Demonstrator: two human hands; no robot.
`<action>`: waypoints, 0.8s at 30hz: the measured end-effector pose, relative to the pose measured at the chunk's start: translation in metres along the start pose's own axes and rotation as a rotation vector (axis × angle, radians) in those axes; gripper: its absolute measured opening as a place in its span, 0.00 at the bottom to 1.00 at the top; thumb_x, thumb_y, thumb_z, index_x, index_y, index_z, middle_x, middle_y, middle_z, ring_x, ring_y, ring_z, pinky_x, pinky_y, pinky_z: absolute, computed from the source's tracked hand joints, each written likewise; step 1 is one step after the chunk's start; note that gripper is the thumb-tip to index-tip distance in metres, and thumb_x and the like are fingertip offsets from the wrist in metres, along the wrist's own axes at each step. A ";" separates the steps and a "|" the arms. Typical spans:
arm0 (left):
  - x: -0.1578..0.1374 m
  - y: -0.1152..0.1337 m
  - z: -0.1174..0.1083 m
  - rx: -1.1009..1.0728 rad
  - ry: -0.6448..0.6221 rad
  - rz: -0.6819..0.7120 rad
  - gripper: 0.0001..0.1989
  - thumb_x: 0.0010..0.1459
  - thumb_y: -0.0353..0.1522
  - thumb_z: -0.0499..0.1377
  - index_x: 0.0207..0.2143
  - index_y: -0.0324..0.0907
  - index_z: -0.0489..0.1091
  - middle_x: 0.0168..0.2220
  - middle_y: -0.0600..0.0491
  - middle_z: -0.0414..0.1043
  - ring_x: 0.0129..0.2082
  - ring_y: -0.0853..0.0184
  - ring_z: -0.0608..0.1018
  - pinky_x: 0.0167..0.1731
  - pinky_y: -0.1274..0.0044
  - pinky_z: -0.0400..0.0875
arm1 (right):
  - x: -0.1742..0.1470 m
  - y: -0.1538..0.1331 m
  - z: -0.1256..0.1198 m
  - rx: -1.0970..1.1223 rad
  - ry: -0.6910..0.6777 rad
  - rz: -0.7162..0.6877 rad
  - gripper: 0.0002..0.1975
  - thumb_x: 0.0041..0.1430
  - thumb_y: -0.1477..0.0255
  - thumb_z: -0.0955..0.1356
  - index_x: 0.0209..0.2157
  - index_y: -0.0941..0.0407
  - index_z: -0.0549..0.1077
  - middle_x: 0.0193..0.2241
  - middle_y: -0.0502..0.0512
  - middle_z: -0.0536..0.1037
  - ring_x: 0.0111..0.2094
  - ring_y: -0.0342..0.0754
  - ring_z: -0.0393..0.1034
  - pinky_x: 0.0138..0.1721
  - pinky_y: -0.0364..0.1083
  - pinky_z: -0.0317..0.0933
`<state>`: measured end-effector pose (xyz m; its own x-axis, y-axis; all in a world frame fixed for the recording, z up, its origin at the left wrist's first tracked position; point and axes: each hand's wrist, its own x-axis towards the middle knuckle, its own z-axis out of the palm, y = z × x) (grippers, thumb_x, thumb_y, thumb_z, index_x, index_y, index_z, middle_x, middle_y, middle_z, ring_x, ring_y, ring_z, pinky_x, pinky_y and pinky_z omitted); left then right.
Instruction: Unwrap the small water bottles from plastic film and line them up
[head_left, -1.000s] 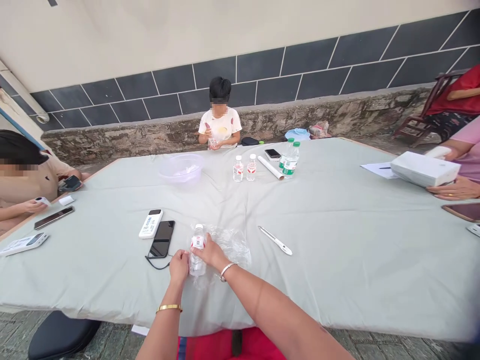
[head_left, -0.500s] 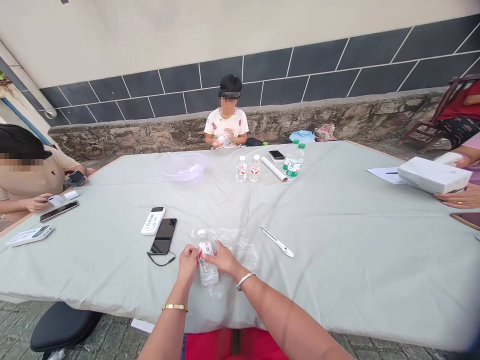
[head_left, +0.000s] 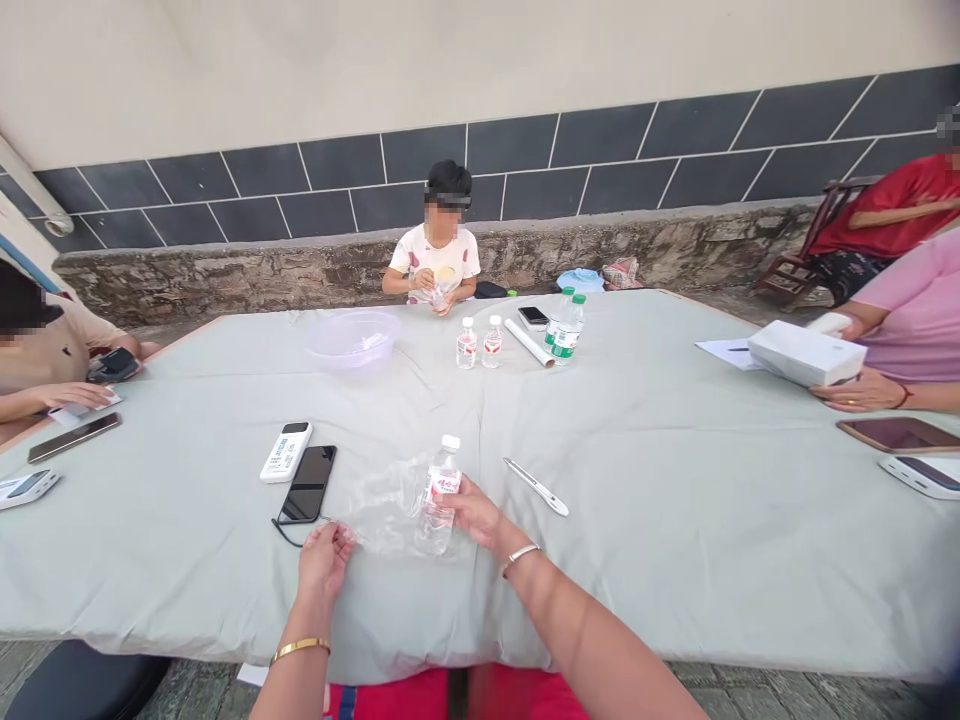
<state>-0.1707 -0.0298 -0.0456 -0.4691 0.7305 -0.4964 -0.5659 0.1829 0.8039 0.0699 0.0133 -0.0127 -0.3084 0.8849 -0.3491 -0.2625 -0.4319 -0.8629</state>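
My right hand point(head_left: 474, 510) is wrapped round a clear plastic water bottle point(head_left: 444, 487) with a white cap and a red-and-white label, held nearly upright. Thin, crumpled clear plastic film point(head_left: 382, 505) spreads on the table beside and behind the bottle. At the film's left edge my left hand point(head_left: 328, 553) is closed, fingertips pinched on it. Just beyond that hand lies a black phone point(head_left: 309, 485) with a wrist strap, touching a white power bank point(head_left: 286, 452). To the right of the bottle is a white utility knife point(head_left: 536, 487).
Across the table point(head_left: 637, 520) sits a person point(head_left: 435, 255), handling something small. Nearby stand a translucent basin point(head_left: 352, 345), two small bottles point(head_left: 466, 345), a white roll point(head_left: 529, 343) and two green-capped bottles point(head_left: 568, 332). At right, another person's hands hold a white box point(head_left: 806, 352).
My left hand has left the bottle and moved left and toward me, drawing the film left. My right hand has shifted the bottle to the right, and it stands straighter.
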 end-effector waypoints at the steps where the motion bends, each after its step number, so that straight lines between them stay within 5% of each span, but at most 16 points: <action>1: 0.002 0.000 -0.003 0.005 0.012 0.017 0.11 0.47 0.26 0.60 0.26 0.43 0.58 0.18 0.60 0.66 0.16 0.75 0.70 0.19 0.82 0.66 | 0.002 -0.005 -0.006 -0.064 0.053 -0.101 0.27 0.32 0.71 0.76 0.37 0.54 0.67 0.33 0.49 0.75 0.34 0.47 0.72 0.38 0.48 0.66; 6: 0.007 0.002 -0.012 0.202 0.044 0.282 0.23 0.41 0.31 0.60 0.43 0.44 0.65 0.17 0.64 0.63 0.14 0.75 0.66 0.18 0.81 0.64 | 0.016 -0.022 -0.028 -0.402 0.419 -0.505 0.30 0.33 0.68 0.74 0.42 0.54 0.64 0.37 0.51 0.75 0.39 0.49 0.70 0.42 0.49 0.63; 12: 0.006 0.015 -0.024 0.427 -0.136 0.292 0.15 0.39 0.39 0.60 0.29 0.39 0.74 0.25 0.54 0.71 0.22 0.69 0.69 0.26 0.75 0.68 | 0.025 -0.028 -0.050 -0.667 0.712 -0.480 0.33 0.42 0.63 0.70 0.51 0.55 0.61 0.44 0.58 0.74 0.44 0.54 0.70 0.45 0.51 0.62; 17: -0.011 0.021 -0.014 0.797 -0.247 0.443 0.15 0.35 0.38 0.67 0.29 0.42 0.75 0.25 0.53 0.70 0.28 0.63 0.71 0.32 0.75 0.65 | 0.024 -0.031 -0.060 -0.815 0.671 -0.458 0.36 0.46 0.63 0.69 0.57 0.56 0.57 0.51 0.61 0.70 0.50 0.55 0.66 0.51 0.53 0.60; 21: -0.022 0.019 -0.005 1.027 -0.228 0.562 0.08 0.32 0.27 0.65 0.14 0.44 0.68 0.19 0.56 0.62 0.21 0.68 0.64 0.26 0.78 0.54 | -0.006 -0.026 -0.048 -0.870 0.789 -0.676 0.32 0.55 0.60 0.65 0.59 0.58 0.57 0.56 0.66 0.65 0.57 0.58 0.58 0.56 0.59 0.54; 23: -0.032 0.021 0.002 1.042 -0.360 0.488 0.11 0.33 0.23 0.63 0.10 0.44 0.65 0.16 0.57 0.61 0.19 0.70 0.61 0.24 0.79 0.52 | -0.028 -0.023 -0.029 -0.920 0.662 -0.835 0.29 0.58 0.59 0.63 0.58 0.56 0.60 0.55 0.65 0.65 0.58 0.57 0.57 0.58 0.58 0.52; 24: -0.040 0.025 0.007 1.038 -0.484 0.422 0.11 0.33 0.23 0.62 0.10 0.44 0.65 0.15 0.57 0.62 0.18 0.70 0.61 0.24 0.80 0.53 | -0.038 -0.022 -0.017 -0.973 0.477 -0.880 0.29 0.56 0.57 0.65 0.57 0.55 0.62 0.54 0.64 0.67 0.57 0.56 0.58 0.58 0.57 0.52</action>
<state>-0.1617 -0.0499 -0.0036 -0.0591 0.9887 -0.1380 0.4837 0.1493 0.8624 0.1028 -0.0077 0.0129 0.0133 0.8577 0.5140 0.5882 0.4090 -0.6977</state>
